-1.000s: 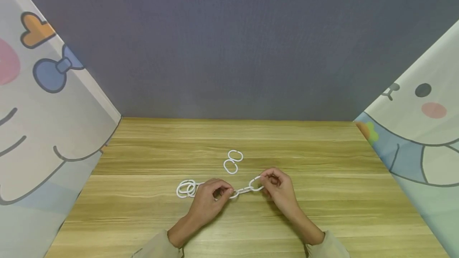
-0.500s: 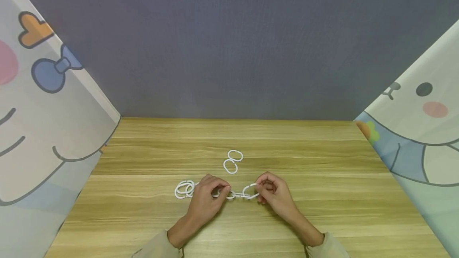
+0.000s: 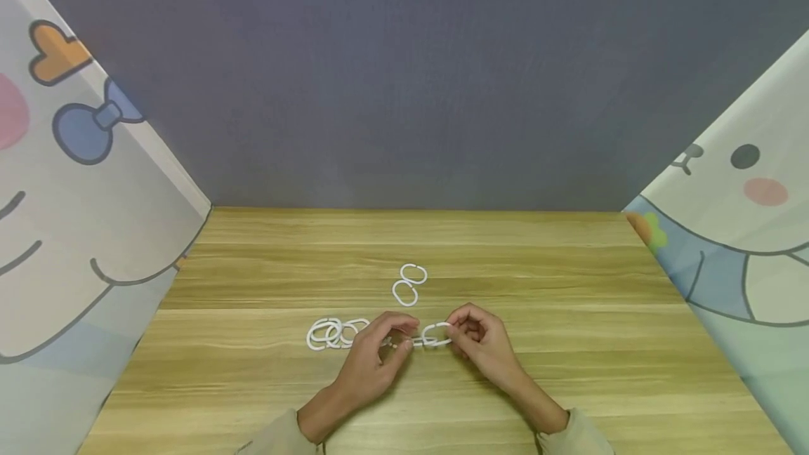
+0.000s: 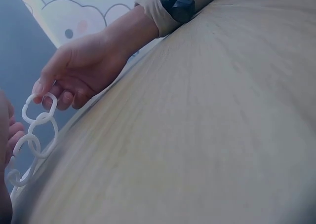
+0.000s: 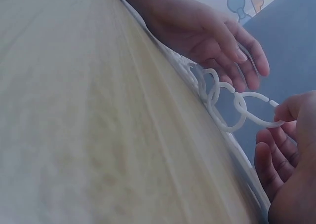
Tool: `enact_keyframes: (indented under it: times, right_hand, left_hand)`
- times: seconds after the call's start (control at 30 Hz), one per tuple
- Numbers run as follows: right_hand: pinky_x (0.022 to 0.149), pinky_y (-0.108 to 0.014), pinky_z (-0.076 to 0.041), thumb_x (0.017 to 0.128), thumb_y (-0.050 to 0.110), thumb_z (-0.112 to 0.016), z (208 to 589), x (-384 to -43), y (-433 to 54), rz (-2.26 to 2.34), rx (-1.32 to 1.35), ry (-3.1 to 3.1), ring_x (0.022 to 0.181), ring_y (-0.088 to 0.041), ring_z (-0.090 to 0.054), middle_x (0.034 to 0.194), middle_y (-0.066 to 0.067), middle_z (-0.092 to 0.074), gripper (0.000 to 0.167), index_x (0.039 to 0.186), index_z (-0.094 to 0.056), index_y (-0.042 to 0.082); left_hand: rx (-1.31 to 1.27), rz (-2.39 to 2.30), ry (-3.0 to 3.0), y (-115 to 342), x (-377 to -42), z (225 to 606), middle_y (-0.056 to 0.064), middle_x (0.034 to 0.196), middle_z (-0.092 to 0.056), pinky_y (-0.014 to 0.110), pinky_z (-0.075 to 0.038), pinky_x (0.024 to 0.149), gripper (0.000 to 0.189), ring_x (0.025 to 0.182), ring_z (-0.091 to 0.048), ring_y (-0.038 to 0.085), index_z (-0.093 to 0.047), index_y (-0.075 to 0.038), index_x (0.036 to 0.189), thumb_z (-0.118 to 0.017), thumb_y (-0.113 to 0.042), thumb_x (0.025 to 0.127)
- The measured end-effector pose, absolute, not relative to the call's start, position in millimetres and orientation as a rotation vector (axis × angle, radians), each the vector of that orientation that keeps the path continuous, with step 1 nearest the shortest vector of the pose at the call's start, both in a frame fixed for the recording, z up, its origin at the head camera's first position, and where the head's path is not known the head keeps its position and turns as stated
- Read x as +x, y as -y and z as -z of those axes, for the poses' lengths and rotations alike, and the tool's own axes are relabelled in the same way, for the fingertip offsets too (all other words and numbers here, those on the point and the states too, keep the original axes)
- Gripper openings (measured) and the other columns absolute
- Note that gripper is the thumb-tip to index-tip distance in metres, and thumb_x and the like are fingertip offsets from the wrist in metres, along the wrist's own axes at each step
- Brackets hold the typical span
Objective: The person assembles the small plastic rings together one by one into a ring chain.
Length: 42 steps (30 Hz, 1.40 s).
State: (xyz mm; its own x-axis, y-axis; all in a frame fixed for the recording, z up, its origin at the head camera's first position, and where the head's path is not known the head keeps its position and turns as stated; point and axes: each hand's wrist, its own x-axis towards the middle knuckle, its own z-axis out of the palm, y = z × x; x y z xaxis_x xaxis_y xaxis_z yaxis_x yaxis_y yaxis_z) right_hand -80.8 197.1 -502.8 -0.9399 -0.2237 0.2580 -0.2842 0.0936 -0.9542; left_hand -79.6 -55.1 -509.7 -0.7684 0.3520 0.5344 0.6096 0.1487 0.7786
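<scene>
A chain of white plastic C-shaped links lies left to right across the wooden table, its left part bunched into overlapping links (image 3: 310,337). My right hand (image 3: 491,344) pinches the chain's end link (image 5: 256,120) between thumb and forefinger. That end link is raised, and the links hooked to it slope down toward the table in the right wrist view. My left hand (image 3: 365,365) is over the middle of the chain, thumb and fingers parted, hiding some links in the head view. In the right wrist view, the left fingers (image 5: 254,49) extend just above the links.
Beyond the hands, two loose white links lie close together, an upper one (image 3: 411,265) and a lower one (image 3: 395,292). A dark grey wall (image 3: 404,90) stands behind the table (image 3: 569,279). Cartoon-printed panels (image 3: 777,258) flank both sides.
My right hand has moved left and slightly down with the end link, slackening the chain. My left thumb and forefinger have parted, letting go of the link they pinched.
</scene>
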Motion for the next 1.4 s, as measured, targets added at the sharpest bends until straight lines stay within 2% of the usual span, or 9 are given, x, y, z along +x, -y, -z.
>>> enact_keyframes:
  times: [0.23, 0.43, 0.7, 0.83, 1.0, 1.17, 1.4]
  right_hand:
    - [0.05, -0.022, -0.053, 0.1, -0.013, -0.072, 503.1, -80.7, -197.3, -2.009, 0.568, 2.28, 0.062, -0.007, -0.061, 0.078, -0.026, -0.066, 0.007, 0.103, -0.069, -0.007]
    - [0.051, -0.02, -0.052, 0.098, -0.01, -0.075, 501.4, -79.7, -196.9, -1.992, 0.558, 2.313, 0.064, -0.008, -0.063, 0.08, -0.019, -0.069, 0.009, 0.103, -0.071, -0.004]
    - [0.052, -0.02, -0.053, 0.098, -0.009, -0.076, 502.5, -79.8, -196.8, -1.966, 0.606, 2.33, 0.067, -0.004, -0.065, 0.082, -0.016, -0.072, 0.011, 0.103, -0.074, 0.001]
    - [0.054, -0.019, -0.052, 0.098, -0.008, -0.077, 503.1, -80.4, -197.0, -1.954, 0.621, 2.346, 0.07, -0.002, -0.065, 0.082, -0.017, -0.071, 0.009, 0.102, -0.074, 0.0]
    - [0.056, -0.02, -0.053, 0.098, -0.006, -0.077, 501.3, -80.4, -196.8, -1.955, 0.619, 2.378, 0.072, -0.005, -0.066, 0.084, -0.016, -0.072, 0.005, 0.102, -0.073, -0.005]
    - [0.058, -0.021, -0.054, 0.098, -0.004, -0.078, 501.0, -80.5, -197.2, -1.935, 0.63, 2.399, 0.074, -0.005, -0.066, 0.086, -0.01, -0.073, 0.006, 0.102, -0.074, -0.003]
    - [0.052, -0.022, -0.052, 0.103, -0.007, -0.073, 502.1, -84.0, -199.8, -1.941, 0.688, 2.327, 0.067, -0.004, -0.061, 0.083, -0.019, -0.07, 0.005, 0.105, -0.073, -0.003]
  left_hand:
    - [-0.867, 1.663, 2.366, 56.0, -79.3, 511.0, -0.002, 0.108, -0.075, 0.026, -0.061, 0.075, 0.022, 0.09, -0.067, 0.006, -0.072, -0.009, 0.126, -0.076, -0.007, 0.104]
    - [-0.782, 1.624, 2.448, 55.2, -80.3, 511.3, -0.009, 0.093, -0.074, 0.023, -0.056, 0.066, 0.012, 0.079, -0.061, -0.001, -0.079, -0.012, 0.114, -0.078, -0.013, 0.103]
    - [-0.779, 1.557, 2.437, 56.2, -80.9, 511.7, -0.013, 0.089, -0.074, 0.02, -0.049, 0.062, 0.004, 0.072, -0.053, -0.004, -0.086, -0.017, 0.101, -0.084, -0.014, 0.099]
    - [-0.784, 1.552, 2.425, 56.0, -81.3, 512.0, -0.013, 0.089, -0.075, 0.02, -0.049, 0.061, 0.006, 0.071, -0.054, -0.004, -0.085, -0.018, 0.097, -0.085, -0.012, 0.098]
    - [-0.753, 1.563, 2.429, 55.4, -80.8, 511.1, -0.012, 0.087, -0.073, 0.021, -0.05, 0.061, 0.006, 0.071, -0.054, -0.004, -0.083, -0.017, 0.097, -0.083, -0.011, 0.099]
    - [-0.74, 1.561, 2.418, 55.3, -81.5, 510.9, -0.013, 0.084, -0.069, 0.021, -0.048, 0.059, 0.007, 0.069, -0.051, -0.003, -0.081, -0.016, 0.098, -0.082, -0.009, 0.099]
    - [-0.756, 1.539, 2.397, 55.3, -83.4, 512.8, -0.015, 0.083, -0.068, 0.021, -0.048, 0.059, 0.008, 0.069, -0.05, -0.003, -0.079, -0.017, 0.099, -0.081, -0.01, 0.101]
